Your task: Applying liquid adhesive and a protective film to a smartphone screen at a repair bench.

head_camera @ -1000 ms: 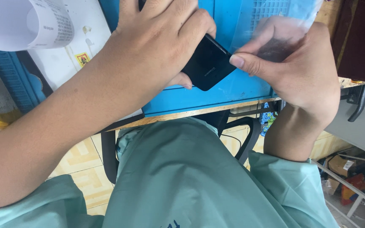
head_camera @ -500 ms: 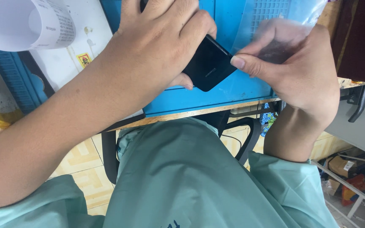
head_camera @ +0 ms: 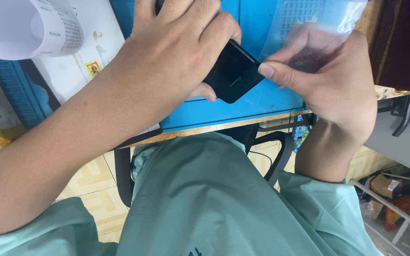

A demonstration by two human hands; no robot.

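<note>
Grasping the black phone (head_camera: 231, 71), the left hand (head_camera: 176, 52) steadied it; right hand (head_camera: 328, 76) pinched clear film (head_camera: 319, 23), apparently not fully peeled.

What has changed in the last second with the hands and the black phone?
Nothing visibly changed. The left hand still grips the black phone over the blue mat, and the right hand still pinches the clear plastic film at the phone's edge.

Rolled white paper sheet (head_camera: 29, 28) at upper left, blue mat (head_camera: 243, 106) across wooden table (head_camera: 205, 130), yellow tiled floor (head_camera: 91, 182) below, cardboard boxes (head_camera: 387, 187) at lower right
</note>
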